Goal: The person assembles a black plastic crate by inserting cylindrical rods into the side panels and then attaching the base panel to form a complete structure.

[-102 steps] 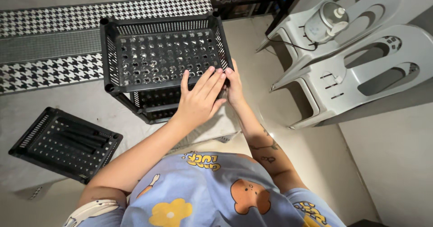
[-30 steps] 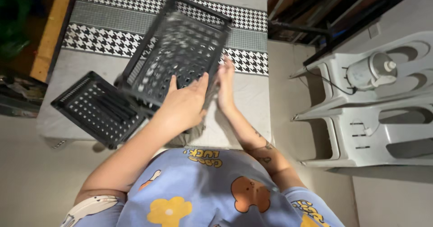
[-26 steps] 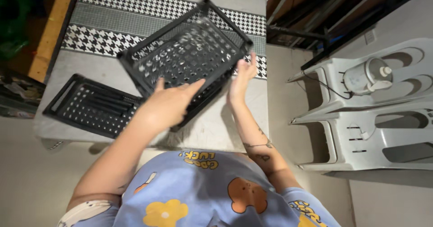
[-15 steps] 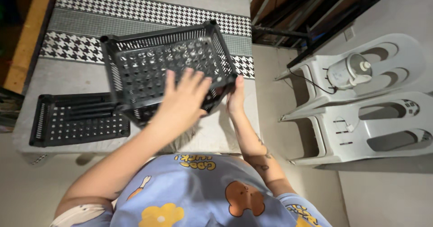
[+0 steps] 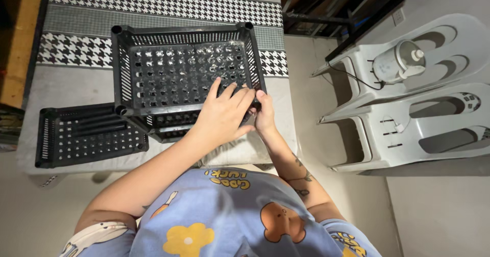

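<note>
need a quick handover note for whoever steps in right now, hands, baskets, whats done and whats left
Left hand: spread flat on the near right corner of the top black basket.
Right hand: grip on that basket's right corner post.
Top basket sits on a lower black basket, slightly askew.
A third black basket lies apart to the left on the grey mat.
Done: two baskets stacked.
Left: top one not squared up; third basket not yet stacked.

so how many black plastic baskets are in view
3. One basket sits on top, under both hands; a second basket shows partly beneath it; a third basket lies apart to the left on the mat. More may be hidden in the stack.
</note>
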